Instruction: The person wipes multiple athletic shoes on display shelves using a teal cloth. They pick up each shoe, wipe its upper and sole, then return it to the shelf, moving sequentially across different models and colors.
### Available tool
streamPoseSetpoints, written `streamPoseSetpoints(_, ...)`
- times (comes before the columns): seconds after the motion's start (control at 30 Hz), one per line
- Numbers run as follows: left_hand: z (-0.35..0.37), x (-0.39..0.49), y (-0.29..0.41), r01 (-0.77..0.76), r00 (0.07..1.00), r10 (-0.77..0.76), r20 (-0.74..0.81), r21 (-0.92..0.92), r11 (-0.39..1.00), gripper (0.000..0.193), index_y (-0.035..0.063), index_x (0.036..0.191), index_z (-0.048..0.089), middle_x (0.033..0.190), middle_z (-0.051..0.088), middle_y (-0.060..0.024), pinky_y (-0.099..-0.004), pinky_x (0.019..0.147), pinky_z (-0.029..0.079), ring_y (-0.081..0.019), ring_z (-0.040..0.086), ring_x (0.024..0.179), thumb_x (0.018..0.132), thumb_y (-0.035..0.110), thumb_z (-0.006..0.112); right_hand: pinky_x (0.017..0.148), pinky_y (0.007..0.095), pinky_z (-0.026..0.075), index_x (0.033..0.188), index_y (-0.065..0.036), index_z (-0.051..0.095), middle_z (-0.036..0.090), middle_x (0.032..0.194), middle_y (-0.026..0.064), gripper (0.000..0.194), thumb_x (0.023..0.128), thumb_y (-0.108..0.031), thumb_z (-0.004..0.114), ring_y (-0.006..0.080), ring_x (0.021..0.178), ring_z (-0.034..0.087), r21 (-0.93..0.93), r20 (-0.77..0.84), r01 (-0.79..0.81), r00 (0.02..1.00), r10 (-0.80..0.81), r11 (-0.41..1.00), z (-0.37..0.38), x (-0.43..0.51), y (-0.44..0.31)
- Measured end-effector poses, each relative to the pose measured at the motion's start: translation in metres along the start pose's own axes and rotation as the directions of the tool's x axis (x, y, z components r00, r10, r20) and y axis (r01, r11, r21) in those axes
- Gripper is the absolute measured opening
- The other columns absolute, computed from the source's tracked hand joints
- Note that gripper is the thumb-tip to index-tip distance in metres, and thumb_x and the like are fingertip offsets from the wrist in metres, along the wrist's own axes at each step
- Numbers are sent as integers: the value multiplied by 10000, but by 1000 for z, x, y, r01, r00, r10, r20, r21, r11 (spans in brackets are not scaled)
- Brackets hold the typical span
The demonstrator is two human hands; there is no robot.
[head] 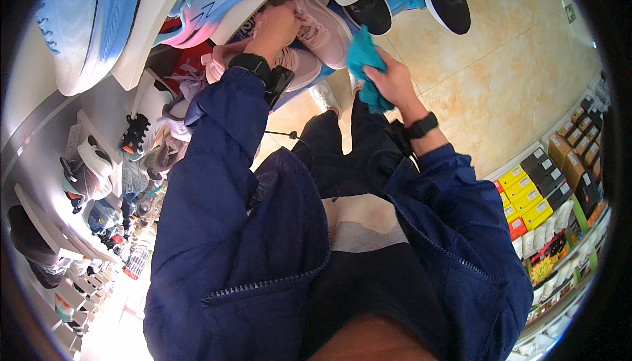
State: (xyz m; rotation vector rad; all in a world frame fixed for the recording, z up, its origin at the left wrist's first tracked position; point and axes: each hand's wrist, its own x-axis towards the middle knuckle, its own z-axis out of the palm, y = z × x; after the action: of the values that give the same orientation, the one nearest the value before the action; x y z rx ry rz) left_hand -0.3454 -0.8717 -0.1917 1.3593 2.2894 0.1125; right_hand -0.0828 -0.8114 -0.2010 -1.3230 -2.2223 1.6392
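Note:
My left hand point(277, 27) reaches over the heel end of a pale pink sneaker point(326, 30), its fingers at the shoe's opening and partly hidden; whether they grip it is hard to tell. A second pink sneaker point(302, 68) lies beside it, close to my left wrist. To the right, my right hand point(392, 78) holds a crumpled teal cloth point(364, 54) between thumb and fingers, just off the pink shoe's toe. Both wrists wear dark bands.
Large blue-and-white sneakers point(98, 25) stand on a white shelf point(148, 30) at upper left. Black sneakers point(444, 0) sit at the top. More shoes line wall shelves at left. Yellow shoe boxes point(526, 190) are stacked at right, on the far side of the tiled floor point(474, 74).

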Motion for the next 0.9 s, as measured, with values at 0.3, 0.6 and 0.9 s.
streamPoseSetpoints(0.3,2,-16,5,-100,989,96,-115,-27,995,243,29,949,576,841,597,-202,-445,697,455,-373,563,800,764,173,513,721,433,454,1150,-13,478,587,858,257,543,703,-309,566,390,821,567,-141,-19,24,999,-27,990,49,47,-34)
streamPoseSetpoints(0.6,9,-18,8,-102,994,101,-31,-23,995,280,49,1029,553,959,577,-197,-436,793,426,-368,522,917,782,158,481,683,447,460,1150,-43,458,590,804,242,506,718,-282,565,386,772,569,-301,-39,130,988,-148,945,55,64,-36)
streamPoseSetpoints(0.9,-20,-39,20,-64,998,63,-27,-54,996,315,73,1065,544,1007,568,-181,-415,837,415,-339,514,971,774,191,523,673,445,463,1042,-21,535,592,805,231,431,687,-264,566,371,770,575,-402,130,79,991,-29,912,5,15,19)
